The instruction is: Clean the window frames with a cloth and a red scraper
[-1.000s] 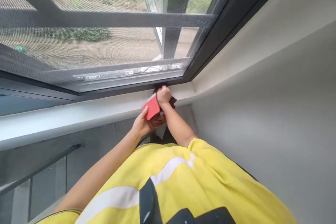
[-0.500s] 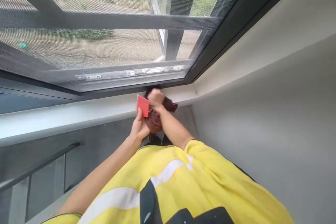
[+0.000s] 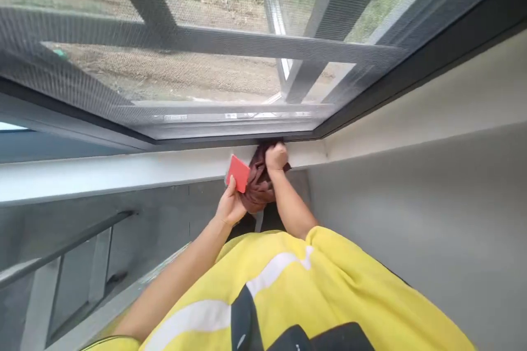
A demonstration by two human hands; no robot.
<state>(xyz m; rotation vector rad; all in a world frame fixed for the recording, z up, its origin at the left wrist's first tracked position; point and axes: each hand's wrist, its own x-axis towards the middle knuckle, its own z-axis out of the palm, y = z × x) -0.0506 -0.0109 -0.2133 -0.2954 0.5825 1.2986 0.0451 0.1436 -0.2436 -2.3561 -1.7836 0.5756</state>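
One head-worn view looks steeply down and forward over the wearer's yellow, white-striped vest [image 3: 313,290] toward the white window sill [image 3: 123,173] and the dark-framed mesh window [image 3: 197,66]. Sill and frame sit near; the grassy ground outside lies well beyond.

No readable text, labels on window frame [image 3: 230,116] — too blurred

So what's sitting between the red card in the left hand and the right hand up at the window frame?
In the head view, a bunched dark brown cloth lies between the red card in the left hand and the right hand, which grips the cloth's top.
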